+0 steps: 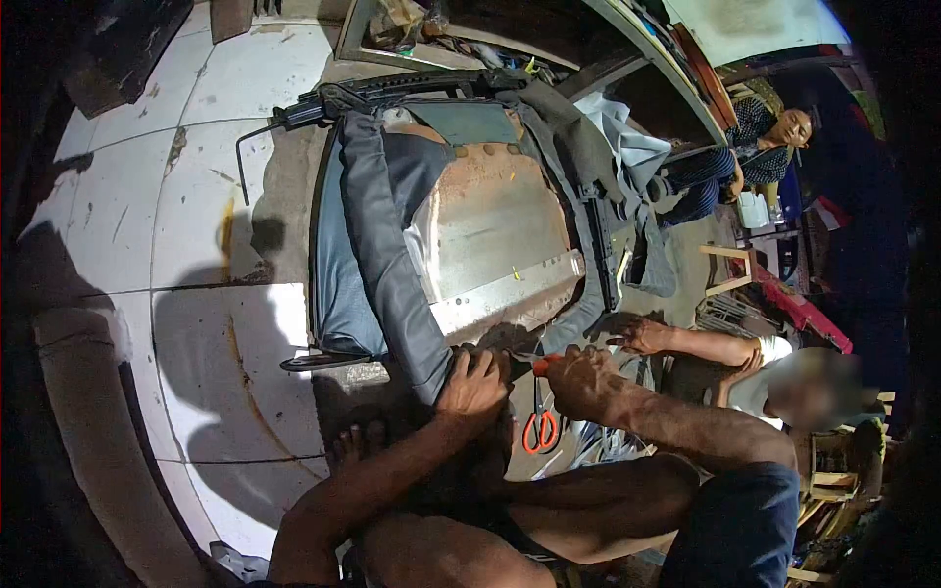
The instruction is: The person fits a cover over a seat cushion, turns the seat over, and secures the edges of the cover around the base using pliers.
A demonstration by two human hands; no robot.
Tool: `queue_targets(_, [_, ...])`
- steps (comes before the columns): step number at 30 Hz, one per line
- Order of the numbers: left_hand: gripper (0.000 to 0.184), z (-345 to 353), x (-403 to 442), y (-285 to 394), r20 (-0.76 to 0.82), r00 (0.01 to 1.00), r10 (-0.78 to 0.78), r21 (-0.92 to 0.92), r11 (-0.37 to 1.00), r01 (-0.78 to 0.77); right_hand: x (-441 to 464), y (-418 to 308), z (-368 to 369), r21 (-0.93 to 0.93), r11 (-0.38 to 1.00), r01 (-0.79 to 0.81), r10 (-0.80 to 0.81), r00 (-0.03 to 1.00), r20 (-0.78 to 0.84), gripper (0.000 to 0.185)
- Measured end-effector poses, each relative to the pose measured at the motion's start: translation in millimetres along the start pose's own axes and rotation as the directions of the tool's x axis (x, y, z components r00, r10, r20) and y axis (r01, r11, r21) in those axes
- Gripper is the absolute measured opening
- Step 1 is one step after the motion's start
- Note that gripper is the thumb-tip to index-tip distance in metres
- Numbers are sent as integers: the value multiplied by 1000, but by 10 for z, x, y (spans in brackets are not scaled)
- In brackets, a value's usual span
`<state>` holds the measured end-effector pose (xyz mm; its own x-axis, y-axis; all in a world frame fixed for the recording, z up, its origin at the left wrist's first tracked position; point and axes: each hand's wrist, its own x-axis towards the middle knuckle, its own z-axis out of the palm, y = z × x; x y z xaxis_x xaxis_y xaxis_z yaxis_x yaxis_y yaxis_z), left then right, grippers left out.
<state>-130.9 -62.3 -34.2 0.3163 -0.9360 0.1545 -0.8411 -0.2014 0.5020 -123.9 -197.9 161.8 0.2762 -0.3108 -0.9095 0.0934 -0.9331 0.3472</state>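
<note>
In front of me lies a seat cushion with its underside up, its metal base pan (490, 230) showing and a dark grey cover (387, 265) folded around the rim. My left hand (474, 390) grips the cover at the cushion's near corner, fingers curled over the edge. Closed around a tool with an orange handle (545, 365) is my right hand (586, 384); the tool's metal end points toward the same corner, and its exact kind is hidden. Scissors (540, 429) with orange grips lie just below, between my hands.
Beside the cushion's right corner is a co-worker's hand (644, 336). Another person (769, 142) sits farther back. A metal-framed cabinet (627, 59) stands behind the cushion. White floor tiles (235, 333) extend to the left, with a padded roll (83, 392) there. A wooden stool (727, 269) stands right.
</note>
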Motion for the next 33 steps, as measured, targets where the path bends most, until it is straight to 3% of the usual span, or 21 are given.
queue_targets(2, [42, -60, 6, -1, 25, 999, -27, -75, 997, 28, 52, 52, 174, 59, 984, 171, -151, 956, -252, 26])
queue_targets(5, [40, 3, -16, 10, -263, 965, -8, 45, 999, 21, 94, 40, 25, 27, 994, 104, -101, 988, -119, 27])
queue_targets(6, [40, -14, -15, 13, -260, 966, -3, 37, 999, 13, 71, 26, -43, 35, 997, 68, -67, 997, -41, 28])
queue_targets(9, [38, -49, 3, 31, -200, 980, -15, 23, 1000, 20, -36, 19, -97, -13, 1000, 15, -15, 999, -28, 31])
queue_targets(12, [40, -77, 6, 20, -137, 991, -1, 31, 1000, 5, -59, 61, -83, 67, 997, 30, -23, 994, -105, 37])
queue_targets(14, [41, -106, -5, 13, -167, 986, 7, 44, 999, 0, 2, 80, -4, 33, 992, 122, -113, 973, -203, 33])
queue_targets(18, [43, -116, -20, 2, -151, 988, 11, 46, 999, -4, 39, 9, 31, 84, 992, 92, -73, 975, -209, 21])
queue_targets(20, [44, -96, -13, 17, -173, 985, -12, -10, 1000, 10, 29, 10, 88, -15, 997, 70, -71, 932, -354, 12])
queue_targets(24, [47, -77, 3, 5, -138, 990, -13, -33, 999, 9, 94, 9, 80, -48, 992, 115, -125, 912, -391, 14])
queue_targets(26, [50, -147, 6, 10, -16, 1000, -13, -17, 1000, 12, 196, -26, 169, 35, 981, 190, -165, 919, -358, 19])
queue_targets(30, [49, -169, 19, -7, -11, 1000, -18, -75, 997, 17, 269, 189, -97, 306, 917, 258, -227, 965, -133, 28])
queue_targets(31, [48, -120, 13, -1, -60, 998, -24, -86, 996, 19, 482, 317, -136, 477, 879, -14, -110, 967, 232, 29])
queue_targets(32, [46, -75, -5, 2, -108, 994, -29, -93, 995, 19, 450, 341, -292, 692, 664, -283, -11, 922, 388, 24])
queue_targets(33, [46, -40, -14, 1, -108, 994, -23, -88, 996, 14, 529, 472, -254, 763, 595, -253, -107, 916, 387, 22])
